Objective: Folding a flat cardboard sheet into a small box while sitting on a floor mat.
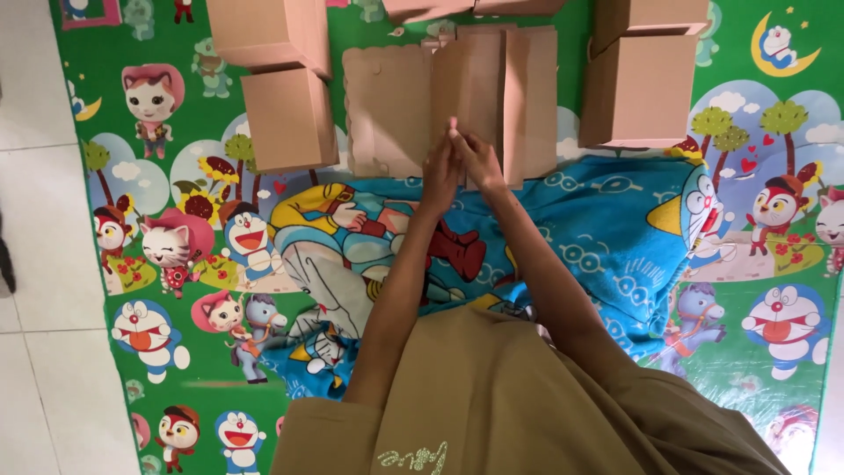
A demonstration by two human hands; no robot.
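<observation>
Both hands, left hand [440, 167] and right hand [477, 157], pinch the flat cardboard sheet [457, 97] (lying just ahead) at its near edge.

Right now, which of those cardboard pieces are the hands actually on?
The flat, unfolded sheet in the middle, straight ahead. Both hands meet at its near edge; the made-up boxes to either side lie untouched.

Even daylight, soft shadows, slight motion blur.
</observation>
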